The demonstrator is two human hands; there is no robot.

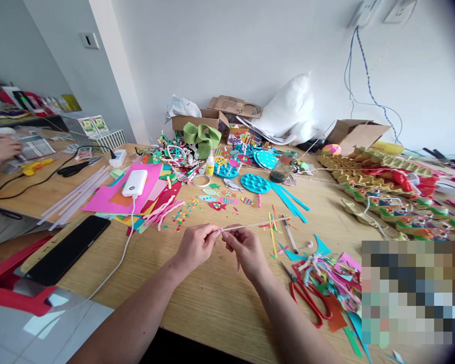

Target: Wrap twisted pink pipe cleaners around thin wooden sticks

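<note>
My left hand (pixel 197 244) is closed in a pinch near the left end of a thin pale stick (pixel 260 223), above the middle of the table. My right hand (pixel 246 253) is closed around the same stick just beside it, fingertips nearly meeting the left ones. The stick points out to the right past my right hand. A short pale pink strip (pixel 238 266), like a pipe cleaner, hangs below my right fingers; whether it is joined to the stick is hidden. Beyond my hands lie colourful paper fish (pixel 227 200) and small round dots (pixel 182 215).
Red-handled scissors (pixel 311 298), a pen (pixel 290 235) and paper scraps (pixel 331 273) lie at right. A glue bottle (pixel 210 164) stands behind. On the left are a black phone (pixel 68 249) and a white power bank (pixel 135 183) with its cable. Another person's hand (pixel 2 150) shows far left.
</note>
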